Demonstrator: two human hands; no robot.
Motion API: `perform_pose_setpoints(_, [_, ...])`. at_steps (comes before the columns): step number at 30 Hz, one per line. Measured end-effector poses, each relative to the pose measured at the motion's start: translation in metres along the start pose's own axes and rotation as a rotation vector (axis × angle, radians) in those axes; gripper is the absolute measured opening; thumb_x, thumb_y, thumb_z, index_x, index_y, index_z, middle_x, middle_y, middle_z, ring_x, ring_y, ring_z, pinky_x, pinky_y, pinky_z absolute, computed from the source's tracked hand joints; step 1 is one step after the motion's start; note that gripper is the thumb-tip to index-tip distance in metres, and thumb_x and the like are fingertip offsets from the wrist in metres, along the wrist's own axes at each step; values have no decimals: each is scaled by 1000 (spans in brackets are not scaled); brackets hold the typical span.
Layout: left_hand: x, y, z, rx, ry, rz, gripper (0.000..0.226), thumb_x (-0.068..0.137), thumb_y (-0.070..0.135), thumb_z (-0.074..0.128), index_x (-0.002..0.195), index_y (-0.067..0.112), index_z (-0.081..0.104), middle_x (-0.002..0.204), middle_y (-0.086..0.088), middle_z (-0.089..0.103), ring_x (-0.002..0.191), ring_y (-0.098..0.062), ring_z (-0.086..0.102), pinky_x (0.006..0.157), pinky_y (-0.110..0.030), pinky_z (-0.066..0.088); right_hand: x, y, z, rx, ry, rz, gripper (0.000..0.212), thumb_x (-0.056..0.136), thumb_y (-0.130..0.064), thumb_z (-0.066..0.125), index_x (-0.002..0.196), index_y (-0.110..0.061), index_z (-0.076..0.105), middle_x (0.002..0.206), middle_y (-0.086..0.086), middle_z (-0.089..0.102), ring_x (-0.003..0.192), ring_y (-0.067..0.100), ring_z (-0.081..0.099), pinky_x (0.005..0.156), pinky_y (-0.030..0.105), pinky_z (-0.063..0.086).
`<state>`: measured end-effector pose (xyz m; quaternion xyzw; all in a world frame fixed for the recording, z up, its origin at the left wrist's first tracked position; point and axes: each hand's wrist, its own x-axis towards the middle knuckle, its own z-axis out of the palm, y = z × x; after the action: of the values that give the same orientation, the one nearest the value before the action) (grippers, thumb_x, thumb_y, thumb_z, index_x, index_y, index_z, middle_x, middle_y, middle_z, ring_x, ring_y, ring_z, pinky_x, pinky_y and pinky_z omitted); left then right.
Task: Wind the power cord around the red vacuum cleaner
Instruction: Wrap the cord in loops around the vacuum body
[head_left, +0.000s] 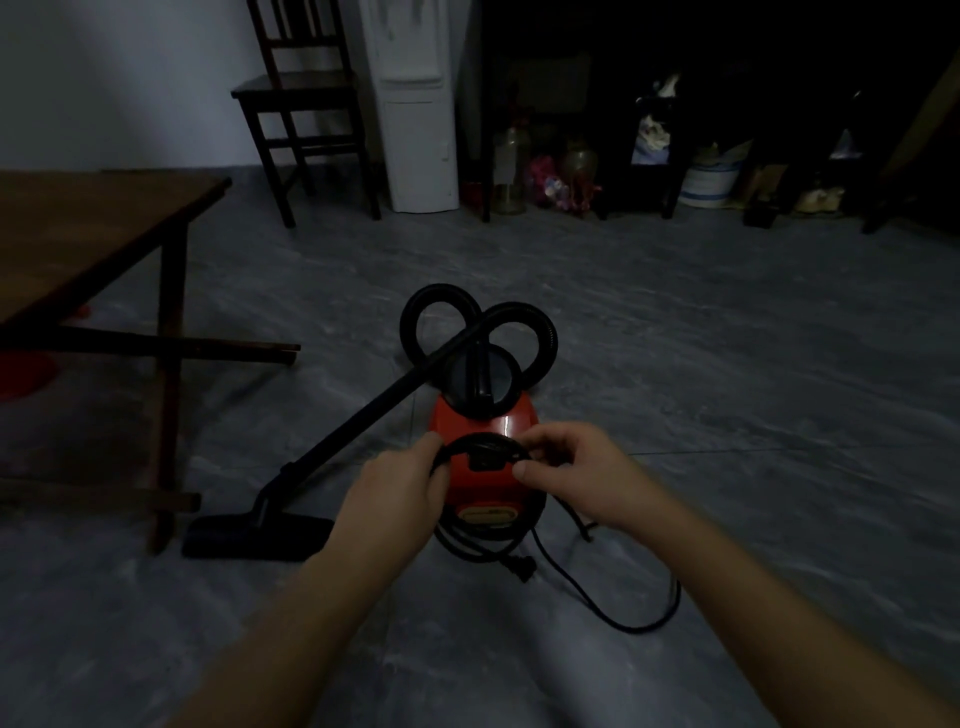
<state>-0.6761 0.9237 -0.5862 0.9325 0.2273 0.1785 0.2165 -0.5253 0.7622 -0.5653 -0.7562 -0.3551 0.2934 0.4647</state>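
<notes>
Left hand (400, 488) is closed on the left end of a black power cord (485, 446) loop, fingers curled around it. Right hand (566, 467) is pinched on the right end of the same loop, thumb and fingers closed over it. The loop is held as an arch just above the near top face of the red vacuum cleaner (488, 470), touching or almost touching it; exact contact can't be told in the dim light. More cord is seen bunched on the floor (727, 364) against the near base of the vacuum cleaner, with the plug (522, 566) lying just in front of it. A slack run of cord is laid out to the right and curves back across the floor near the right forearm. The vacuum cleaner is set upright on the grey floor, centre of view, directly ahead of both hands. A black hose (441, 312) is coiled in two loops behind its top. A black wand (358, 415) is angled down to the left, ending in a floor nozzle (254, 538) resting flat on the floor. A wooden table (88, 234) is seen at left, a dark chair (306, 104) behind it, and cluttered dark shelving along the far wall.
</notes>
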Motion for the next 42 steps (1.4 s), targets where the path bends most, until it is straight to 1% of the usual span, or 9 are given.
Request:
perform_pose_setpoints(5, [2, 1, -3, -143, 79, -158, 9, 96, 20, 55, 96, 16, 64, 62, 7, 60, 58, -12, 62, 62, -38, 55, 1, 9, -3, -44, 7, -17, 18, 86, -23, 75, 104, -23, 73, 92, -8, 72, 81, -2, 67, 74, 16, 54])
perform_pose_setpoints(10, [5, -5, -2, -273, 135, -252, 17, 96, 18, 55, 79, 18, 56, 63, -3, 62, 55, -19, 64, 59, -49, 57, 6, 20, -4, -184, 71, -24, 16, 90, -20, 68, 104, -25, 73, 98, -5, 75, 93, 9, 71, 90, 39, 58])
perform_pose_setpoints(14, [4, -5, -4, -348, 121, -276, 18, 96, 17, 54, 78, 16, 57, 63, -6, 63, 57, -24, 65, 58, -50, 58, 8, 29, -5, -319, 169, 14, 13, 88, -24, 64, 95, -34, 70, 92, -13, 74, 90, 7, 70, 87, 42, 57])
perform_pose_setpoints(22, [4, 0, -2, -434, -3, -349, 15, 95, 17, 52, 99, 10, 64, 69, -10, 67, 58, -25, 69, 59, -52, 60, 11, 29, 0, -42, 214, 67, 14, 89, -20, 69, 99, -26, 77, 88, -4, 78, 84, 15, 75, 83, 46, 61])
perform_pose_setpoints(27, [1, 4, -1, -290, 2, -352, 17, 96, 15, 53, 79, 15, 57, 63, -4, 62, 54, -16, 63, 50, -29, 54, 9, 22, 6, 84, 101, 44, 21, 97, -12, 57, 106, -17, 75, 94, 1, 77, 87, 15, 74, 75, 31, 61])
perform_pose_setpoints(30, [1, 2, 0, -223, 29, -372, 25, 95, 14, 53, 70, 17, 50, 61, -4, 58, 54, -14, 59, 46, -23, 45, 6, 17, 8, 175, 59, 65, 21, 99, -19, 56, 109, -16, 74, 99, 3, 76, 92, 16, 72, 80, 30, 60])
perform_pose_setpoints(35, [1, 5, 4, -247, 24, -344, 30, 94, 14, 55, 66, 23, 46, 58, 1, 55, 52, -13, 56, 50, -32, 46, 1, 16, 13, 96, 26, -28, 22, 87, -22, 76, 109, -21, 73, 99, -4, 77, 90, 7, 74, 82, 26, 60])
perform_pose_setpoints(40, [1, 5, 1, -239, 34, -379, 21, 94, 16, 54, 73, 18, 53, 62, -2, 59, 56, -15, 61, 53, -32, 50, 1, 12, 9, 200, 52, 44, 26, 100, -33, 55, 110, -17, 73, 98, -1, 75, 91, 14, 72, 83, 33, 61])
perform_pose_setpoints(42, [2, 5, -1, -220, 42, -400, 18, 94, 16, 53, 77, 14, 56, 66, -3, 61, 60, -15, 61, 55, -31, 49, -1, 9, 10, 224, 26, 11, 26, 98, -37, 57, 107, -20, 74, 102, -2, 77, 94, 13, 73, 82, 30, 60])
